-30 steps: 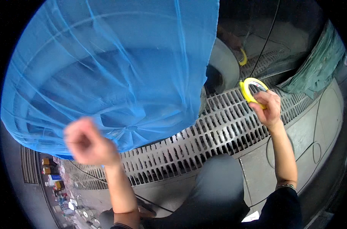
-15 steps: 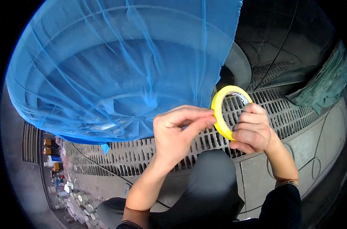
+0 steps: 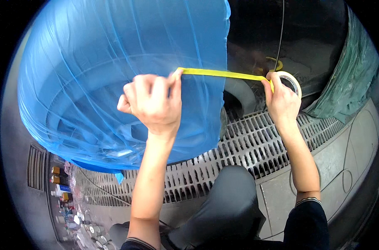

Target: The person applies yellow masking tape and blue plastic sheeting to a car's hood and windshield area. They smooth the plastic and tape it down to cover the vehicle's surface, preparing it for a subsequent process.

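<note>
A taut strip of yellow masking tape (image 3: 222, 74) runs nearly level between my two hands. My left hand (image 3: 154, 104), slightly blurred, is raised in front of the blue plastic film (image 3: 114, 37) and pinches the strip's free end between thumb and finger. At the other end, my right hand (image 3: 284, 102) grips the tape roll (image 3: 297, 83), its fingers hiding part of it. The wrinkled, see-through film drapes over a large round wheel shape. Its right edge hangs beside a glossy dark panel (image 3: 256, 37), and the strip crosses that edge in view; whether it touches cannot be told.
Beneath lies a slotted metal floor grate (image 3: 247, 141). A green cloth sheet (image 3: 347, 79) hangs at the right, with a thin cable (image 3: 344, 179) on the floor below. Several cans and bottles (image 3: 91, 231) crowd the lower left. My bent knee (image 3: 235, 183) juts up in the middle.
My hands have risen and drawn apart, left hand to the left, right hand slightly right. A length of tape has come off the roll between them. The view has shifted somewhat.
</note>
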`<state>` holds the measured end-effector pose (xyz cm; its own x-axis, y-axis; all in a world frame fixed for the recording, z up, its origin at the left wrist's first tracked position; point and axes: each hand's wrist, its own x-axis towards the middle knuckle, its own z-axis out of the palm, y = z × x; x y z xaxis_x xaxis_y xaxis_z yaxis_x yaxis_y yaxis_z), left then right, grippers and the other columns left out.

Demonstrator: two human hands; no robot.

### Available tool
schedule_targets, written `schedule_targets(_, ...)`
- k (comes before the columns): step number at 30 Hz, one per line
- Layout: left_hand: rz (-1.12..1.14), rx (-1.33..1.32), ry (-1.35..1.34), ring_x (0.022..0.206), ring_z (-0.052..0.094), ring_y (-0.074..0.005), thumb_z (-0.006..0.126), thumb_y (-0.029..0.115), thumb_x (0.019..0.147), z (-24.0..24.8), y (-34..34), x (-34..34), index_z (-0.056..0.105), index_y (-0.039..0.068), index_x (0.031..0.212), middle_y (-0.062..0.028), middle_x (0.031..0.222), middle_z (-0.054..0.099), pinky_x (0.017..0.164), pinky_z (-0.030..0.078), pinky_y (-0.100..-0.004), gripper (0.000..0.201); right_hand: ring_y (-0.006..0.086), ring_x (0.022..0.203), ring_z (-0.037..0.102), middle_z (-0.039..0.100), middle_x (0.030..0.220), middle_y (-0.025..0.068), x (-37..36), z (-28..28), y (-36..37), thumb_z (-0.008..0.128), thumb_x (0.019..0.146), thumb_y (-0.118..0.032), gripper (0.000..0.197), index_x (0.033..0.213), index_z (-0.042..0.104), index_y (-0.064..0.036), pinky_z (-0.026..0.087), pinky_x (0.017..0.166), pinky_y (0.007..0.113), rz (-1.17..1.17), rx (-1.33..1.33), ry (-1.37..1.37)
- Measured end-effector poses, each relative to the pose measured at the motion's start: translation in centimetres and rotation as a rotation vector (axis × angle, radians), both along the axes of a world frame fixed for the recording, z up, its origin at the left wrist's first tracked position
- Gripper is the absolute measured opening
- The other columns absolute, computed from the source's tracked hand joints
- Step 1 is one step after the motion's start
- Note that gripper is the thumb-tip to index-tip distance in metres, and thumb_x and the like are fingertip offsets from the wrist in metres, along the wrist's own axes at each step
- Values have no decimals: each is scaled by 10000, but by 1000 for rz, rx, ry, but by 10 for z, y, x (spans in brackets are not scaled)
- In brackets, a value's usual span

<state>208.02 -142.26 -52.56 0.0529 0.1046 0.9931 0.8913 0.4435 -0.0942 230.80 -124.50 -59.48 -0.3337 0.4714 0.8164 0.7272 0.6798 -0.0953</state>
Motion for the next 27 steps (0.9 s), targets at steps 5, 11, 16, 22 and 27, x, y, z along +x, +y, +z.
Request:
schedule_targets(5,15,-35,59,976,606,-182,844,227,783,-14,1,5,793,209,915,5,1037,653,928,332,-363,143,344,597,696,679,653,128,-13,-1,1,643,1013,-375,193,1011,598,-187,527,519,467,-26,-50,-17)
schedule_targets(11,-225,-585,260,1591,241,-291,648,485,913,-81,79,47,337,103,1636,-67,1711,304,1314,137,-506,875,380,827,735,751,1011,163,16,-22,28,591,1055,-420,359,1321,638,-183,567,666,480,5,-84,-56)
schedule_targets(16,141,-799,354,1613,-146,-286,570,715,891,-87,78,43,105,278,1692,93,1762,-85,1298,-106,-574,1024,378,853,739,743,1083,138,24,-31,25,542,1094,-363,299,1276,628,-142,556,645,449,119,-166,-50)
schedule_targets(22,216,-767,323,1612,-153,-279,465,555,991,-99,88,41,-12,286,1686,107,1749,-167,1302,-96,-581,885,320,866,759,755,1067,187,39,-51,40,624,1058,-141,243,1242,631,18,589,710,416,454,59,-62)
schedule_targets(27,26,-745,157,1631,8,-263,419,325,1039,-108,102,59,227,211,1665,45,1773,41,1318,-18,-559,665,296,888,737,748,1053,206,61,-111,15,661,1027,-42,190,1171,651,82,597,795,380,586,133,73)
